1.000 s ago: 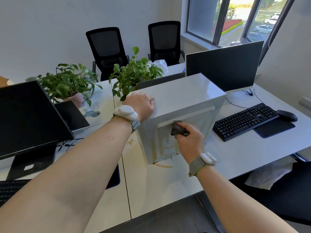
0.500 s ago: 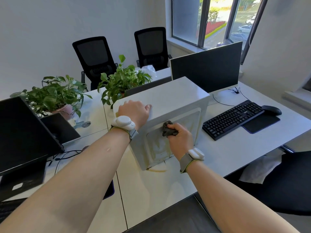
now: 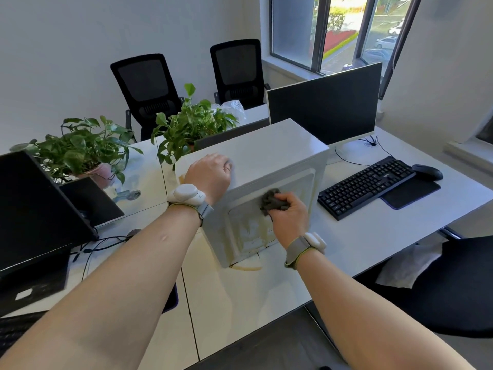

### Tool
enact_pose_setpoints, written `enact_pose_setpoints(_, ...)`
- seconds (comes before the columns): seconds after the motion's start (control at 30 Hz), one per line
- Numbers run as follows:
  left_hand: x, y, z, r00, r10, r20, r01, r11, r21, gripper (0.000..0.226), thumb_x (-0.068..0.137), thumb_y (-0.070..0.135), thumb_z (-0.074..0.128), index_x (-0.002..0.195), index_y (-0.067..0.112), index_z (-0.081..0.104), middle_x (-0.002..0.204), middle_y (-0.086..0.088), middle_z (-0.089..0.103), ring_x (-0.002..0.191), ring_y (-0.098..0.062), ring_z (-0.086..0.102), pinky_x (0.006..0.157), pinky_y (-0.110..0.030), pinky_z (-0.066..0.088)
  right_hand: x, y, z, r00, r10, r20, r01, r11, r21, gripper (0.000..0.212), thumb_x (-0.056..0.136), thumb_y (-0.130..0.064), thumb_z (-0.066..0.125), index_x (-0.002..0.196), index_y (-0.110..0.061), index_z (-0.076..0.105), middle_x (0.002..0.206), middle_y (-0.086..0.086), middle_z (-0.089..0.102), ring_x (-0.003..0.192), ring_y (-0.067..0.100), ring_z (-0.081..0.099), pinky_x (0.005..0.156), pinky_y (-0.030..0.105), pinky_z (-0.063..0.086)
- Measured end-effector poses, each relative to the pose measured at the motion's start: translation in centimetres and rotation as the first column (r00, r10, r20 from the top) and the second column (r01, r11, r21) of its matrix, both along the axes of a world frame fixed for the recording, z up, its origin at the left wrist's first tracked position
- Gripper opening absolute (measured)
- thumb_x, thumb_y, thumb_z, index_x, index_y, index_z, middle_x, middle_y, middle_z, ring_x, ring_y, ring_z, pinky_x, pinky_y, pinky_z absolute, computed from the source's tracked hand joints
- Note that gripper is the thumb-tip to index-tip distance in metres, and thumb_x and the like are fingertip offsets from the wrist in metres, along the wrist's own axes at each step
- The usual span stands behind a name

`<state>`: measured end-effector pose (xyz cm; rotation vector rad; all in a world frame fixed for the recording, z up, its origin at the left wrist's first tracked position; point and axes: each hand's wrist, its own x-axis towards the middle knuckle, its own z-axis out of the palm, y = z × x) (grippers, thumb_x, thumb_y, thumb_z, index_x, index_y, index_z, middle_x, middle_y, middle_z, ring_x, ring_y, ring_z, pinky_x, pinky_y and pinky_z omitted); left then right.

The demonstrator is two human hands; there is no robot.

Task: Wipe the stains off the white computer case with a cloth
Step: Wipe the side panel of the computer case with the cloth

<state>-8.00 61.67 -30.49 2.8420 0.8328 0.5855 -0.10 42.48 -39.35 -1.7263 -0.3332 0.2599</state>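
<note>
White computer case (image 3: 272, 161) stands upright on the white desk (image 3: 266, 284), yellowish stains streaking its near side panel. Right hand (image 3: 289, 212) curls round a dark grey cloth (image 3: 270, 200), pressing it against the panel's upper part; stains run below the hand. Left hand (image 3: 209, 173) rests on the case's top near edge, fingers bent over it. Right of the right hand: black keyboard (image 3: 366, 186), mouse (image 3: 426, 172).

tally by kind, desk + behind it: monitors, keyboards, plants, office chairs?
Monitors: 2
Keyboards: 2
Plants: 2
Office chairs: 3
Total: 9
</note>
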Motion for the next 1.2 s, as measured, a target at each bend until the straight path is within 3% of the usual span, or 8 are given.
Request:
enact_pose_setpoints(0.1, -0.1, -0.3, 0.1, 1.000, 0.008, -0.001, -0.008, 1.000, -0.003, 0.042, 0.096, 0.033, 0.034, 0.109, 0.015, 0.070, 0.113, -0.005, 0.070, 0.107, -0.029, 0.061, 0.091, -0.043, 0.048, 0.6, -1.4, -0.9, 0.994, 0.031, -0.104, -0.048, 0.984, -0.169, 0.035, 0.082, 0.000, 0.067, 0.098, -0.031, 0.071, 0.083, 0.001, 0.071, 0.067, 0.017, 0.065, 0.058, 0.027, 0.056)
enact_pose_setpoints(0.27, 0.0, -0.2, 0.1, 1.000, 0.015, -0.007, -0.015, 1.000, -0.007, 0.040, 0.098, 0.033, 0.035, 0.111, 0.016, 0.070, 0.114, -0.003, 0.070, 0.108, -0.027, 0.061, 0.091, -0.042, 0.048, 0.7, -1.1, 0.6, 0.994, -0.044, 0.097, 0.029, 0.988, 0.150, 0.040, 0.082, -0.009, 0.073, 0.110, -0.037, 0.072, 0.102, -0.006, 0.072, 0.087, 0.012, 0.071, 0.076, 0.025, 0.059)
enact_pose_setpoints(0.5, 0.1, -0.2, 0.1, 1.000, 0.006, 0.018, -0.006, 1.000, -0.001, 0.029, 0.100, 0.026, 0.043, 0.108, 0.017, 0.070, 0.111, -0.002, 0.070, 0.105, -0.027, 0.061, 0.088, -0.042, 0.049, 1.7, -1.0, -0.6, 0.999, -0.015, 0.033, 0.019, 0.992, -0.126, 0.042, 0.080, -0.002, 0.062, 0.102, -0.038, 0.066, 0.091, -0.007, 0.066, 0.082, 0.018, 0.065, 0.074, 0.045, 0.060)
enact_pose_setpoints(0.67, 0.2, -0.1, 0.2, 1.000, 0.009, 0.010, -0.009, 1.000, 0.010, 0.027, 0.100, 0.025, 0.044, 0.106, 0.018, 0.070, 0.107, -0.003, 0.069, 0.101, -0.028, 0.060, 0.085, -0.041, 0.049, 1.5, -0.9, 1.1, 0.982, -0.043, 0.185, 0.039, 0.999, 0.025, 0.038, 0.086, -0.008, 0.068, 0.114, -0.035, 0.065, 0.102, -0.010, 0.065, 0.086, 0.006, 0.063, 0.074, 0.021, 0.054)
enact_pose_setpoints(0.83, 0.2, -0.2, 0.4, 1.000, -0.010, 0.002, 0.010, 1.000, 0.015, 0.026, 0.101, 0.023, 0.045, 0.106, 0.015, 0.070, 0.106, -0.005, 0.069, 0.100, -0.030, 0.060, 0.083, -0.040, 0.048, 2.1, -1.4, 0.6, 1.000, 0.008, -0.021, -0.013, 0.978, -0.210, 0.036, 0.082, -0.003, 0.059, 0.102, -0.032, 0.064, 0.086, -0.002, 0.067, 0.077, 0.021, 0.065, 0.063, 0.034, 0.056)
enact_pose_setpoints(1.03, 1.4, -0.7, 1.6, 0.963, -0.038, -0.266, 0.069, 0.992, 0.109, 0.043, 0.098, 0.013, 0.043, 0.139, 0.019, 0.055, 0.146, -0.011, 0.052, 0.137, -0.033, 0.044, 0.114, -0.046, 0.032, 3.7, -4.0, 2.5, 0.991, 0.015, -0.133, -0.016, 1.000, -0.006, 0.028, 0.076, -0.008, 0.057, 0.090, -0.029, 0.070, 0.064, 0.001, 0.066, 0.065, 0.024, 0.067, 0.062, 0.039, 0.060)
enact_pose_setpoints(1.1, 2.5, -1.7, 3.3, 0.918, -0.074, -0.391, 0.136, 0.982, 0.134, 0.055, 0.097, 0.012, 0.045, 0.149, 0.029, 0.047, 0.163, -0.005, 0.033, 0.150, -0.028, 0.028, 0.123, -0.045, 0.021, 4.8, -5.0, 3.3, 0.984, 0.068, -0.165, -0.070, 0.998, -0.006, 0.028, 0.077, -0.006, 0.057, 0.092, -0.026, 0.070, 0.077, 0.013, 0.071, 0.077, 0.036, 0.072, 0.065, 0.049, 0.064)
enact_pose_setpoints(1.2, 4.6, -2.8, 4.7, 0.904, -0.080, -0.420, 0.127, 0.988, 0.084, 0.057, 0.095, 0.010, 0.047, 0.149, 0.029, 0.049, 0.167, -0.001, 0.025, 0.151, -0.025, 0.029, 0.122, -0.042, 0.025, 6.8, -6.2, 4.6, 0.940, 0.220, -0.263, -0.257, 0.959, -0.119, 0.034, 0.085, 0.000, 0.061, 0.115, -0.013, 0.054, 0.100, 0.021, 0.062, 0.081, 0.040, 0.070, 0.064, 0.048, 0.065)
